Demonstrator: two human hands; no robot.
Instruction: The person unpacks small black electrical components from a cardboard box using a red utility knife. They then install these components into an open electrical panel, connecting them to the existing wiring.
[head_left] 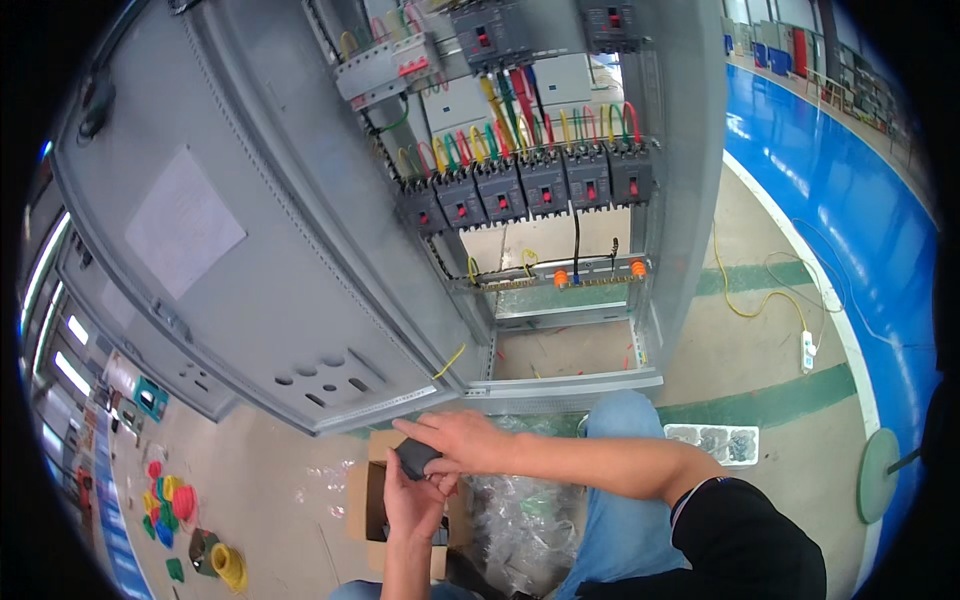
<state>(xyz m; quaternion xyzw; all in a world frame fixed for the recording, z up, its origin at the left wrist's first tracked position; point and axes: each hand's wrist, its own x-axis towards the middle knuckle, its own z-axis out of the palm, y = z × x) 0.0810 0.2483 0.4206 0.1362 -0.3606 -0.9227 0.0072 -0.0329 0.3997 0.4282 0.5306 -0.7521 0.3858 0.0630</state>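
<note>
A small dark grey block-shaped part is between my two hands, just in front of the cabinet's foot. My left hand grips it from below, fingers closed around its side. Over its top and right side my right hand is closed, with the fingers reaching across it. The part's exact kind cannot be made out. Directly beneath my hands stands an open cardboard box, with dark things partly visible inside. Clear plastic wrapping lies crumpled beside the box.
Ahead stands a grey electrical cabinet with a row of circuit breakers and coloured wires. Its door hangs open at left. Wire coils lie on the left floor. A white tray and a power strip lie at right.
</note>
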